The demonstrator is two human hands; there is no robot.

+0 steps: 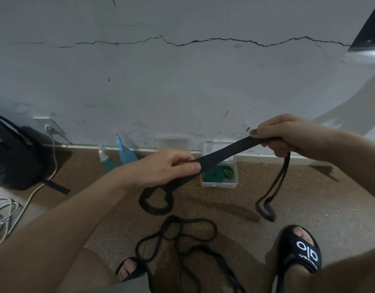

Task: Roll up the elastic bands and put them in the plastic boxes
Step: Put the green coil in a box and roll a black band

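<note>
Two hands are seen from the head camera: a flat black elastic band is pinched at one end by the left hand and gripped in the curled fingers of the right hand, stretched between them, ends dangling. Behind, a rolled green band is sitting in a clear plastic box by the wall. More black bands are tangled on the floor.

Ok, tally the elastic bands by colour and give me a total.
Black elastic bands: 2, one flat black band stretched between the left hand and right hand, one thin black band tangled on the floor.
Green elastic bands: 1, the rolled green band in the clear plastic box.
Total: 3
</note>
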